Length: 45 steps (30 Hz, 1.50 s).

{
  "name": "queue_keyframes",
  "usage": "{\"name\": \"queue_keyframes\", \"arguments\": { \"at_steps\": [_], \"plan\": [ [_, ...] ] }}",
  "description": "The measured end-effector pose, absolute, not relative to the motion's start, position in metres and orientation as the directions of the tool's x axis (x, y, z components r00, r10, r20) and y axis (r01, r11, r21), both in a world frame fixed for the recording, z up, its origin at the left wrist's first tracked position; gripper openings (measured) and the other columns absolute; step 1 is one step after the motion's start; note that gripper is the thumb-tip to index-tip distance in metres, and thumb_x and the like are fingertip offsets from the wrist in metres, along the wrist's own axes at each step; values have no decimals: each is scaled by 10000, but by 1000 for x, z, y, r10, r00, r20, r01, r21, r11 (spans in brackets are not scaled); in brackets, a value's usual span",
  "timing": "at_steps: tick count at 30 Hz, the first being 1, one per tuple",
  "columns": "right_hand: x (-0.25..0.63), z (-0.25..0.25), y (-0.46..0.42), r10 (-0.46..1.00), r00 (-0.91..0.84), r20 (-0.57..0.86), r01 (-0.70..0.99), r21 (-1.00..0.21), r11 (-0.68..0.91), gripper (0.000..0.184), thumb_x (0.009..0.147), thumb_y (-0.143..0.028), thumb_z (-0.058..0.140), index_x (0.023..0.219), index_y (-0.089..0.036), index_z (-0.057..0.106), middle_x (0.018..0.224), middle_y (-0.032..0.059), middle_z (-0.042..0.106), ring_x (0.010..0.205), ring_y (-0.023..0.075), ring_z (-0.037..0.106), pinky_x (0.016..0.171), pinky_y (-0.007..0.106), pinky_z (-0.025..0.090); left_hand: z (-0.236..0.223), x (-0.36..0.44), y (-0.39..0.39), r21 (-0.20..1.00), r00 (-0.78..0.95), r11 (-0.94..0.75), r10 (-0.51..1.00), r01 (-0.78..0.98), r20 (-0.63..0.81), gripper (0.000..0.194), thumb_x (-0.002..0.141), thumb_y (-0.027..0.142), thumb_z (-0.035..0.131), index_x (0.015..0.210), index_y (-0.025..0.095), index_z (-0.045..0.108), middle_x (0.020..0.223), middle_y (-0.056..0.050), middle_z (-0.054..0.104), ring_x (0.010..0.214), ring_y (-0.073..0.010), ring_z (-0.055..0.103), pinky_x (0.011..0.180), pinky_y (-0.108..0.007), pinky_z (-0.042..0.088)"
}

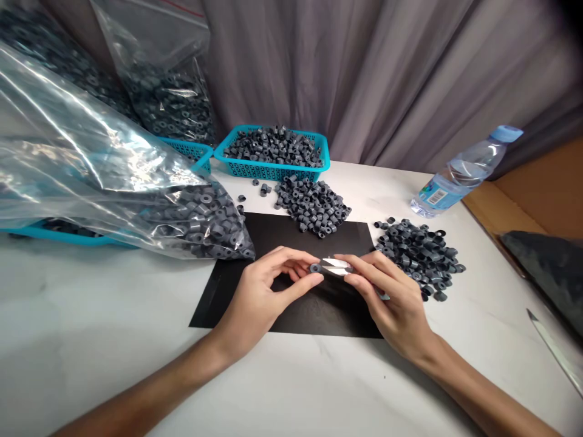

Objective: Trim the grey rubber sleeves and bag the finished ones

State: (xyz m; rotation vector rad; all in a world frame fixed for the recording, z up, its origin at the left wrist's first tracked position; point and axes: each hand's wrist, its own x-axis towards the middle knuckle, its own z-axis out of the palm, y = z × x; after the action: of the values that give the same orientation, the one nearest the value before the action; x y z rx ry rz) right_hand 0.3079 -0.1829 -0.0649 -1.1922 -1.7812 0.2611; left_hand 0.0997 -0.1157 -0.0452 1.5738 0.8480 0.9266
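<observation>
Between the thumb and fingertips of my left hand point(262, 294) is a small grey cylindrical piece point(315, 268) with a round hole, its end turned toward me. My right hand point(396, 297) is closed round small thread snips point(336, 267). Two bright pointed blades stick out of its fingers toward the left, their tips at the piece. A bit of light blue shows under the right fingers; the rest of the snips is hidden. Both hands are over a black mat point(314, 309) on the white table.
Loose grey pieces lie in a pile point(316, 206) behind the mat and another pile point(421, 255) at its right. A blue basket point(273, 172) holds more. A clear plastic bag point(200, 224) of pieces leans in from the left. A water bottle point(455, 182) and a cardboard box point(542, 188) stand right.
</observation>
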Motion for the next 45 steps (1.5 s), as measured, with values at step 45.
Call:
{"name": "queue_keyframes", "arguments": {
  "at_steps": [45],
  "plan": [
    [321,-65,-181,583,-345,736,840,-35,541,634,964,-119,653,1553,-220,440,944,68,710,713,152,593,655,293,463,-35,100,-116,996,521,86,851,-6,-70,155,800,319,836,931,244,801,946,-12,789,934,-178,719,875,-278,545]
  ]
}}
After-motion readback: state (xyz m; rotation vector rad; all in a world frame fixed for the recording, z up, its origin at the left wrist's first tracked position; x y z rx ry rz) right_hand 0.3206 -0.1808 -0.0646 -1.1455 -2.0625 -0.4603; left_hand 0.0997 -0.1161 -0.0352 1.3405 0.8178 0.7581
